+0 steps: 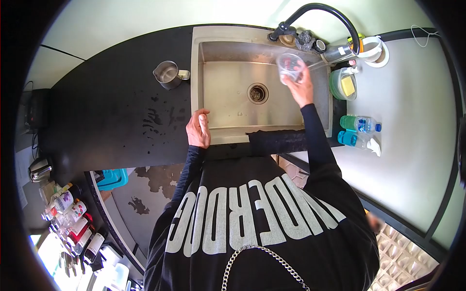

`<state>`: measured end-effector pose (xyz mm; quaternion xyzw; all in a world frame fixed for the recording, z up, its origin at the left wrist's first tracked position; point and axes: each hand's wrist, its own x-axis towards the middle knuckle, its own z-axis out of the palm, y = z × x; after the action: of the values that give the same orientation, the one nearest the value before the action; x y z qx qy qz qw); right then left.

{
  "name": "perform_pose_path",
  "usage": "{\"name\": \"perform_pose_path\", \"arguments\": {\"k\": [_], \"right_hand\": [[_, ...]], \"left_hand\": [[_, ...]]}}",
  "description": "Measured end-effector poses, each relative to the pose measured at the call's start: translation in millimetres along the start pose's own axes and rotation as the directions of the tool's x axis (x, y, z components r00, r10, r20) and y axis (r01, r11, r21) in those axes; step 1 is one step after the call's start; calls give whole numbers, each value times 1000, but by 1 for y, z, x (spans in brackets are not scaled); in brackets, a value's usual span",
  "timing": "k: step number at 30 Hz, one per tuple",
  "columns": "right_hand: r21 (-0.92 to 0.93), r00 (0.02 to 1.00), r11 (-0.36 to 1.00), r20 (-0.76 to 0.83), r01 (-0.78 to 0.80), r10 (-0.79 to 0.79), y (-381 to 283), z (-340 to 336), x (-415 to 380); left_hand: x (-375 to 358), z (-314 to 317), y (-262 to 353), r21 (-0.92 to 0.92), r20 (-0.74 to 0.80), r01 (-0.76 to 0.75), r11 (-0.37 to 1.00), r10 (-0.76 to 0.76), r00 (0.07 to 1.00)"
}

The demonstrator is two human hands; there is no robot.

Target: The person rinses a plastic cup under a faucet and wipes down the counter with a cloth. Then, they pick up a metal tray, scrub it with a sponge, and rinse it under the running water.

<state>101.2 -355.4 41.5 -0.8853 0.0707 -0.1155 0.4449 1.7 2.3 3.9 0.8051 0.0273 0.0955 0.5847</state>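
The right hand (302, 88) is holding a clear cup (290, 67) over the right part of the sink (223, 85), in the upper part of the frame, just right of the middle. Its fingers are pinching the side of the cup. The cup is looking a bit blurry, so I can't tell if anything is sitting in it.

The left hand (198, 129) is hanging by the sink's left edge, near the middle of the frame. Its fingers are bending loosely, with nothing showing in them. I can't tell if they are touching the edge.

The cup is looking thin, so a soft but sure pinch is probably working best; squeezing hard could be bending it. Keeping it over the sink is wise, because any drips are then missing the desk (111, 121), where a metal jug (167, 76) is standing on the left.
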Motion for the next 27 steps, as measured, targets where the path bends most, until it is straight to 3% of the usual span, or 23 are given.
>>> {"name": "perform_pose_path", "arguments": {"k": [4, 7, 11, 13, 17, 19, 20, 21, 22, 26, 27], "right_hand": [[-302, 951, 905, 172, 300, -258, -29, 50, 23], [-414, 931, 851, 300, 324, -208, -58, 89, 42], [-531, 939, 795, 318, 294, -135, -75, 124, 54], [-534, 953, 834, 300, 138, 35, -93, 122, 52], [-512, 956, 847, 292, 143, 15, -44, 112, 48], [-267, 946, 963, 300, -42, 125, -25, 97, 44], [-271, 946, 962, 300, -42, 125, -25, 85, 37], [-46, 889, 945, 326, -324, 321, -49, 64, 20], [169, 784, 800, 393, -576, 481, -63, 50, 12], [318, 741, 670, 326, -671, 587, 4, 18, 0], [410, 784, 675, 217, -614, 581, 5, 9, -6]], "left_hand": [[0, -3, 1, 9, 56, 53, 999, -53, 997], [0, -2, 2, 13, 49, 41, 999, -41, 998], [0, -2, 5, 16, 41, 53, 998, -54, 998], [0, -3, 5, 20, 42, 69, 997, -69, 997], [0, -1, -5, 22, 32, 44, 999, -45, 998], [-1, -1, -5, 24, 25, 18, 1000, -19, 999], [-1, -3, -3, 21, 36, 37, 999, -37, 999], [-1, -3, 0, 18, 48, 53, 998, -54, 997], [-1, -3, 1, 14, 49, 53, 999, -53, 997], [-1, 0, -4, 3, 31, 31, 1000, -31, 999], [0, 1, -4, 0, -5, -6, 1000, 6, 1000]]}}
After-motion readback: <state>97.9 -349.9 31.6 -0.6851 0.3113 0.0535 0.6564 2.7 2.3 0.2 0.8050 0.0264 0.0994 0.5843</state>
